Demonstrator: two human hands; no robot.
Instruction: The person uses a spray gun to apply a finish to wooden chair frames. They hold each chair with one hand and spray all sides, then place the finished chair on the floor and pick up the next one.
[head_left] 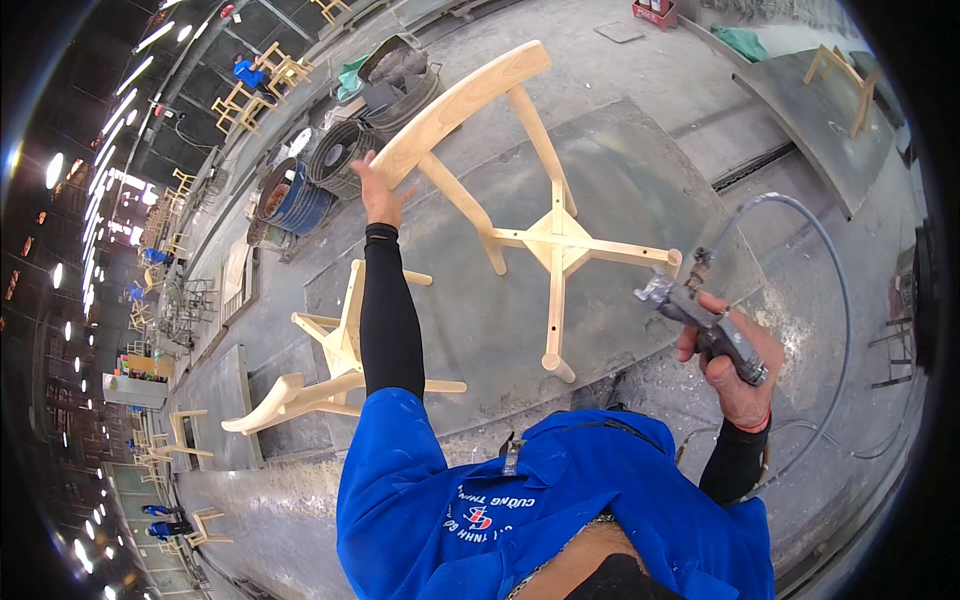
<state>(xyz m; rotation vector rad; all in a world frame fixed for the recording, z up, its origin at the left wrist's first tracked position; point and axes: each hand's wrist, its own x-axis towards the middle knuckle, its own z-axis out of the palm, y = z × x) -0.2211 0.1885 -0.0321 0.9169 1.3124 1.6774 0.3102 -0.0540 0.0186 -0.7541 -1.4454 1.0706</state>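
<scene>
The person stands over a grey worktop (pixel 620 190) where an unfinished wooden chair frame (pixel 520 200) is tipped so that its legs splay toward us and its curved back rail (pixel 460 105) runs on a slant, from lower left up to upper right. The left hand (pixel 378 195) is stretched far forward, its grip closed on the lower left end of that rail, thumb and fingers wrapped about the wood. The right hand (pixel 735 365) stays close to the body, well apart from the chair, its grip clenched round the handle of a metal spray gun (pixel 700 315), whose nozzle points up and left toward the nearest leg end (pixel 672 260) of the frame. From the gun a grey hose (pixel 830 260) loops up and round to the right, then drops away by the person's side. So the chair lies ahead and to the left of the gun, with its long rail crosswise to the outstretched arm, and only the left hand is on it. A second bare chair frame (pixel 330 370) lies on its side just below the left forearm, near the blue sleeve (pixel 390 450). Further off on the left stand a blue drum (pixel 295 200), dark round tubs (pixel 345 150) and rows of other pale chairs (pixel 265 75). Nothing that I can see stands between the gun and the frame.
</scene>
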